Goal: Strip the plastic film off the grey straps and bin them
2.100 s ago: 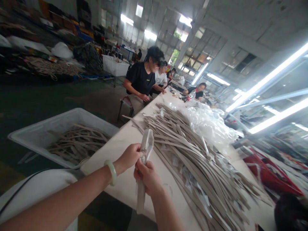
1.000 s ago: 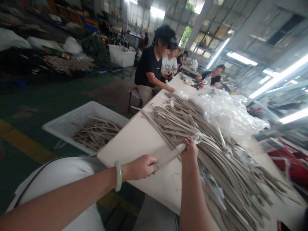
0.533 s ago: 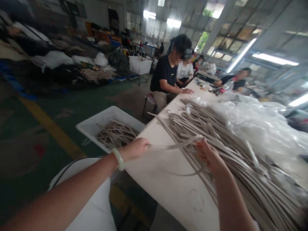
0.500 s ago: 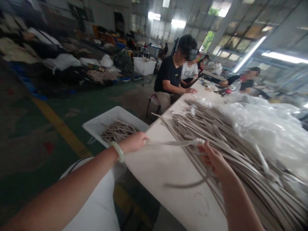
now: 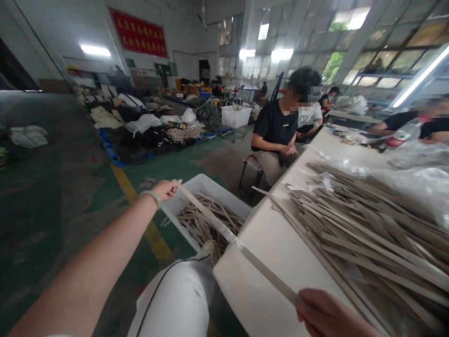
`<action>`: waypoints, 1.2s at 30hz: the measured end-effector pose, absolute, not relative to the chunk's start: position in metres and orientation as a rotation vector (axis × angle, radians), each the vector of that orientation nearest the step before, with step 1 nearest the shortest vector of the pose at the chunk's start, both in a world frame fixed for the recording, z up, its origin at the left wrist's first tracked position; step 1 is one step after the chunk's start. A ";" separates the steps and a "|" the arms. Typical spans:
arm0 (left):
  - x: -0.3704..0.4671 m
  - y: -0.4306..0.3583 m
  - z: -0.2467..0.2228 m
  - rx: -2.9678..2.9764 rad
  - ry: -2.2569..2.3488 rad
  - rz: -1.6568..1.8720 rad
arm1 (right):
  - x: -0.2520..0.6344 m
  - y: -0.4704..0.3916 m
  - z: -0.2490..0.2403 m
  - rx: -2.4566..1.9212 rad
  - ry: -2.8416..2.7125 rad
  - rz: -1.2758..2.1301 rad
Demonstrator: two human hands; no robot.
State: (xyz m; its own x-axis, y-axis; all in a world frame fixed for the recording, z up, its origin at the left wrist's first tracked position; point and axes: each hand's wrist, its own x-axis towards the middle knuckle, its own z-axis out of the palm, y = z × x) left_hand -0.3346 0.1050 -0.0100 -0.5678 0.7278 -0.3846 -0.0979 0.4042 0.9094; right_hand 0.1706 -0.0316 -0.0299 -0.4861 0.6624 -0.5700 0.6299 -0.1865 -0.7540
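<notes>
A long, flat grey-beige strip (image 5: 206,213) is stretched between my two hands, slanting down from left to right. My left hand (image 5: 165,191), with a pale bangle at the wrist, grips its far end over a white plastic bin (image 5: 203,180). At the lower right, my right hand (image 5: 317,311) is closed on the near part of the strip, above the white table (image 5: 245,276). A whitish, shiny patch shows midway along the strip. A large pile of similar strips (image 5: 351,224) lies on the table to the right. More strips (image 5: 217,210) fill the bin.
A co-worker in a black shirt (image 5: 275,124) sits on a stool beyond the bin. Clear plastic sheeting (image 5: 414,187) and a bottle (image 5: 401,135) are on the table's far side. My white-trousered knee (image 5: 185,290) is below the bin. Heaped materials (image 5: 157,128) lie on the floor behind.
My left hand has moved left over the bin and my right hand down towards me, drawing the strip out long. The view has turned left. The co-worker's hand has left the table.
</notes>
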 end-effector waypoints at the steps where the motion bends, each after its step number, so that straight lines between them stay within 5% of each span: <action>1: -0.339 0.117 -0.007 0.511 1.860 1.336 | 0.151 -0.021 -0.031 -1.547 -1.977 1.804; 4: -0.351 0.151 0.015 0.432 1.928 1.542 | 0.086 0.016 -0.028 -1.482 -2.069 1.659; 7: -0.354 0.167 0.043 0.458 1.930 1.670 | 0.046 0.046 -0.021 -1.738 -2.252 1.007; 13: -0.293 0.143 0.056 0.818 1.815 1.700 | 0.111 0.024 -0.021 -2.166 -2.057 0.419; 20: -0.120 0.082 0.012 1.608 1.430 0.829 | 0.262 -0.091 -0.054 -2.398 -1.876 0.019; 26: 0.016 0.054 -0.025 1.616 1.322 0.385 | 0.306 -0.129 -0.078 -2.293 -1.780 -0.120; 36: 0.084 -0.012 -0.046 1.429 1.080 0.378 | 0.297 -0.127 -0.068 -2.151 -1.859 -0.097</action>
State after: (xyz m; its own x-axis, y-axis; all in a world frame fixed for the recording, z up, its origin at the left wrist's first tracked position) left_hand 0.0837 -0.0121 -0.0461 0.5090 0.7785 -0.3673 0.3788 0.1806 0.9077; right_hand 0.2973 -0.1267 -0.0677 0.1621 0.9568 0.2414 0.9767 -0.1208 -0.1772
